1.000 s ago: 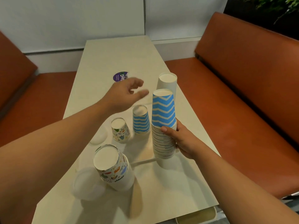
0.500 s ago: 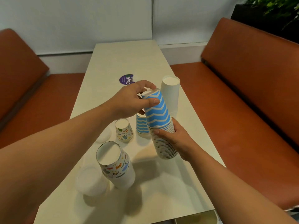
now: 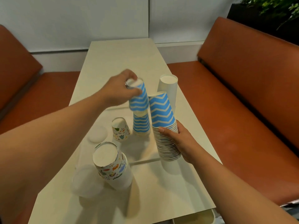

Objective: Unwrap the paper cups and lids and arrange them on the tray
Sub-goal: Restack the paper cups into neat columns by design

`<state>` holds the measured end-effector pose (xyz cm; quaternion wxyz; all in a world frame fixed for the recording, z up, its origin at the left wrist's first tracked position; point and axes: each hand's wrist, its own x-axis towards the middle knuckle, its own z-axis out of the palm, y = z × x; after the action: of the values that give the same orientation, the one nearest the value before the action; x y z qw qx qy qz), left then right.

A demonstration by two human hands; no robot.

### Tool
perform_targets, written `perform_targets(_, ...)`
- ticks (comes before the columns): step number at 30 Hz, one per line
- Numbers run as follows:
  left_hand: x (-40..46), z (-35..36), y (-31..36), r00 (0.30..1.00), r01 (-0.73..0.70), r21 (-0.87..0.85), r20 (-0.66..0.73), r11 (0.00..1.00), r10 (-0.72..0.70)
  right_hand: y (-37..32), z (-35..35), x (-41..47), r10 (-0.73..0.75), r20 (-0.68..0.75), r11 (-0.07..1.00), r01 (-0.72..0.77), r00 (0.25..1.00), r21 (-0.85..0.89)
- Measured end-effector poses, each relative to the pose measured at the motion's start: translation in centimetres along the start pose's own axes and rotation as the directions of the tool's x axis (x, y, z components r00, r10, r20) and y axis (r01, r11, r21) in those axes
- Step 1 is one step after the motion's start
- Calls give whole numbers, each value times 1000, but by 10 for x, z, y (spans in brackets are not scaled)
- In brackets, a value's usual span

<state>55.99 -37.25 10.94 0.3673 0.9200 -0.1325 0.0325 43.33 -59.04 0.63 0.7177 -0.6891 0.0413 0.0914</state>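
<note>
Nearest, a patterned cup stack (image 3: 111,165) stood inverted on the table (image 3: 169,191). The right hand (image 3: 179,139) wrapped its fingers round the tall blue stack (image 3: 163,125), steadying it. Farther, the left hand (image 3: 119,91) gripped one blue cup (image 3: 139,101) above a placed blue cup (image 3: 141,123), probably to nest them.

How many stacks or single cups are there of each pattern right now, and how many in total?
Blue zigzag: 3, the cup in the left hand, the short stack beneath it, the tall stack in the right hand.
Colourful print: 2, a small cup, a near stack.
Plain white: 1, a far stack.
Total: 6.
</note>
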Motion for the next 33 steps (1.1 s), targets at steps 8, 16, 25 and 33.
perform_targets(8, -14, 14, 1, 990, 7, -23, 138, 1000, -3, -9, 3, -2, -18, 21, 1000, 18, 1000, -4)
perform_targets(16, -43, 6, 46, 987, 33, -345, 157, 938, 23, -15, 7, -9, -32, 72, 999, 30, 997, 23)
perform_targets(25, -44, 8, 49, 999, 41, -493, 41, 869, -24, -11, 11, -14, -48, 43, 999, 48, 998, -7)
perform_targets(33, -12, -20, 31, 971, -58, -365, -236, 929, -32, 6, -3, -16, 11, -23, 997, -10, 1000, 71)
